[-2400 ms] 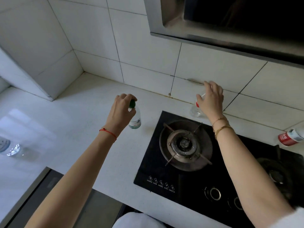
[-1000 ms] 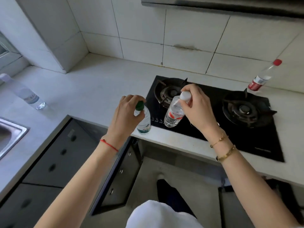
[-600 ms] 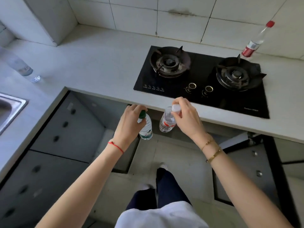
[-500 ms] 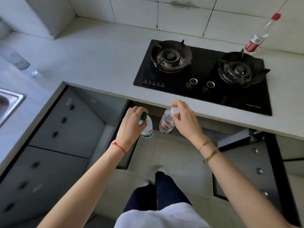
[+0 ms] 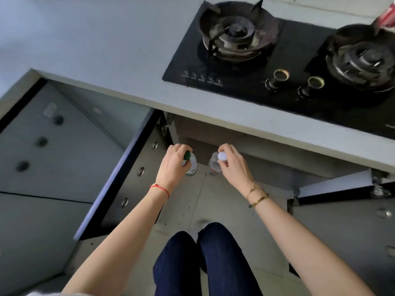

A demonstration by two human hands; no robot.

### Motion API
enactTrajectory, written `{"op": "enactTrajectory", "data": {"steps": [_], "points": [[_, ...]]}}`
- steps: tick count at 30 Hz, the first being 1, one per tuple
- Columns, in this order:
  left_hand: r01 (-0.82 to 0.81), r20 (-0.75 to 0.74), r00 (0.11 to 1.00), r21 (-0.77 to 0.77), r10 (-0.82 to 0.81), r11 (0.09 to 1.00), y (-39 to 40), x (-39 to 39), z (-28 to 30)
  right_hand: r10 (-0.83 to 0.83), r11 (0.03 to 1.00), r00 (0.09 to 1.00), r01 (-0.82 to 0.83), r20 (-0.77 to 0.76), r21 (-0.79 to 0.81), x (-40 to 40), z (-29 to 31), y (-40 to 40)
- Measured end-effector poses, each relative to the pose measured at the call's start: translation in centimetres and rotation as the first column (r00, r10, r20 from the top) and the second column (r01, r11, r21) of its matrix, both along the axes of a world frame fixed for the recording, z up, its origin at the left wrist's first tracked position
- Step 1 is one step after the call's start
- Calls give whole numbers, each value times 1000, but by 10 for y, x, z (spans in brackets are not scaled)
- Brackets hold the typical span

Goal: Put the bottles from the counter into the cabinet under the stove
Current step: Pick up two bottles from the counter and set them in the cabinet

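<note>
Bottles [image 5: 191, 165] held upright at open cabinet [image 5: 235, 142].

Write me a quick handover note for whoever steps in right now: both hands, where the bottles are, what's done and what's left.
Left hand: grips the green-capped bottle by its top.
Right hand: grips the white-capped bottle by its cap.
Both bottles are upright, below the counter edge, at the mouth of the open cabinet under the stove; whether they already rest on its floor is unclear.
Done: both are off the counter, cabinet doors open.
Left: set both inside and let go. A red-labelled bottle is still on the counter behind the right burner; fetch it next.
</note>
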State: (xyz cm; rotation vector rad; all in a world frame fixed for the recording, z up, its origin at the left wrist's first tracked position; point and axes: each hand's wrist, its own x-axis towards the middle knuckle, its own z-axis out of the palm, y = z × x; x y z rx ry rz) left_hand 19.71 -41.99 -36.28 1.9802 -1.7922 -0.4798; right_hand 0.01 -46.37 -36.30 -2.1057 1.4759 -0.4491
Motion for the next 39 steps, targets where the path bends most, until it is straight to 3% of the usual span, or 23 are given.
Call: {"op": "enactTrajectory", "data": {"steps": [10, 17, 27, 39], "points": [[36, -77, 997, 64, -31, 997, -89, 11, -234, 43, 999, 998, -44, 41, 18, 19, -235, -66], [53, -82, 995, 57, -48, 997, -140, 26, -336, -7, 998, 1000, 7, 9, -55, 33, -345, -111], [20, -103, 995, 29, -17, 999, -183, 34, -386, -94, 995, 995, 95, 32, -25, 58, -395, -156], [-11, -108, 994, 29, 15, 1000, -195, 16, -392, -106, 994, 994, 105, 34, 21, 64, -399, -161]]}}
